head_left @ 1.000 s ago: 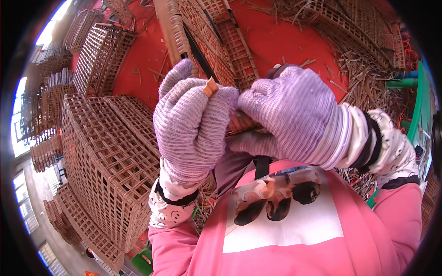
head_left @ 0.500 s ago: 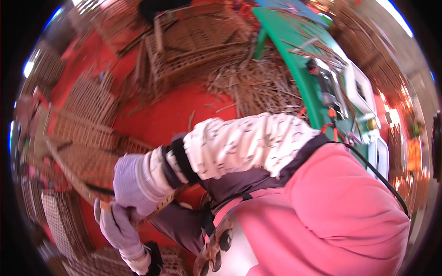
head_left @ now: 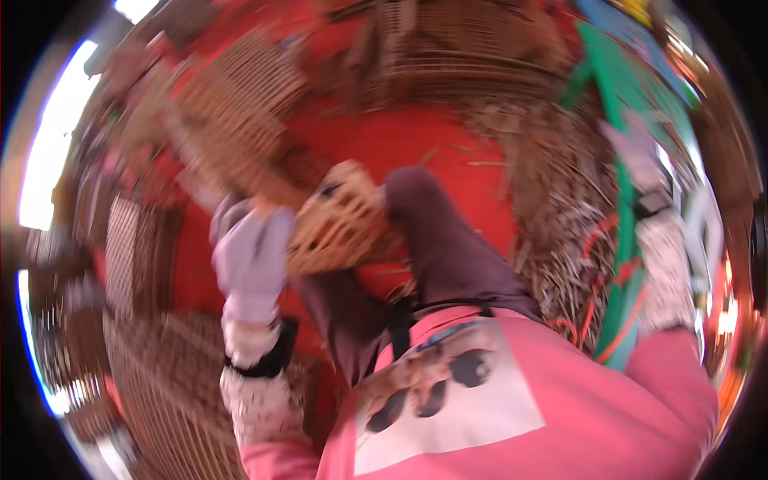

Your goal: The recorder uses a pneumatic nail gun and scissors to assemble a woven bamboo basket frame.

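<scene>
My left hand (head_left: 254,256), in a pale lavender glove, is closed at the edge of a brown woven wicker piece (head_left: 340,224) with an open lattice. This piece lies by my knees, tilted. Past my fingers, a longer wicker panel (head_left: 240,136) stretches toward the far left; blur hides whether the two are joined. My right hand (head_left: 640,156), gloved alike, is stretched out to the far right over the green table (head_left: 616,96), beside thin strips lying there. Motion smears its fingers, and whether it touches anything cannot be made out.
A heap of loose cane scraps (head_left: 552,192) covers the red floor (head_left: 440,132) left of the table. A wicker frame (head_left: 472,56) stands at the back. Woven panels (head_left: 132,256) are stacked at the left, and more wicker (head_left: 184,384) lies near my left forearm. An orange cord (head_left: 596,240) hangs by the table.
My right hand has left the wicker beside my left hand and swung right to the green table. My left hand stays closed at the wicker. The view has shifted.
</scene>
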{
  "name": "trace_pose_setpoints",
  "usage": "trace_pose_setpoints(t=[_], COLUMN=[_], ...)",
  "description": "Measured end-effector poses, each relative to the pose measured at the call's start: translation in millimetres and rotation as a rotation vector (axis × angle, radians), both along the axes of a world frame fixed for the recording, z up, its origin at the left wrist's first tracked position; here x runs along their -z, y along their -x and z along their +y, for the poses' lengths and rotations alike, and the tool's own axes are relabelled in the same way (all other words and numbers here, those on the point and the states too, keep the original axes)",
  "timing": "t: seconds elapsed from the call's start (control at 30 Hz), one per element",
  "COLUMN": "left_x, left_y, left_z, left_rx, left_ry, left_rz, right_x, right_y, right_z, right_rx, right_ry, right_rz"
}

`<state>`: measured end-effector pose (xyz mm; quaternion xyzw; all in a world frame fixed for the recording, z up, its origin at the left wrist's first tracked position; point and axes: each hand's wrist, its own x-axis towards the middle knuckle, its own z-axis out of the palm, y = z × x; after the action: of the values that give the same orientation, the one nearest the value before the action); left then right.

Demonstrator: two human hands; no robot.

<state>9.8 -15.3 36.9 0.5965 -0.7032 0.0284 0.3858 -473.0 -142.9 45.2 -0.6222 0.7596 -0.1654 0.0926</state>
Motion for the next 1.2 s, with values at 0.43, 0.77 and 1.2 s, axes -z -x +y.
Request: trace_pose_setpoints(t=[0.43, 0.77, 1.2], left_x=[10, 13, 11], left_y=[-17, -18, -7], left_z=[24, 20, 6], left_rx=[-0.143, -0.119, -0.164], left_ry=[0.127, 0.172, 0.222], left_rz=[0.054, 0.031, 0.051], right_x=[126, 28, -30], right_y=[273, 192, -138], right_z=[-30, 3, 121], right_rx=[0.343, 0.179, -0.603], right_ry=[-0.275, -0.199, -0.556], right_rz=[0.288, -0.660, -0.886])
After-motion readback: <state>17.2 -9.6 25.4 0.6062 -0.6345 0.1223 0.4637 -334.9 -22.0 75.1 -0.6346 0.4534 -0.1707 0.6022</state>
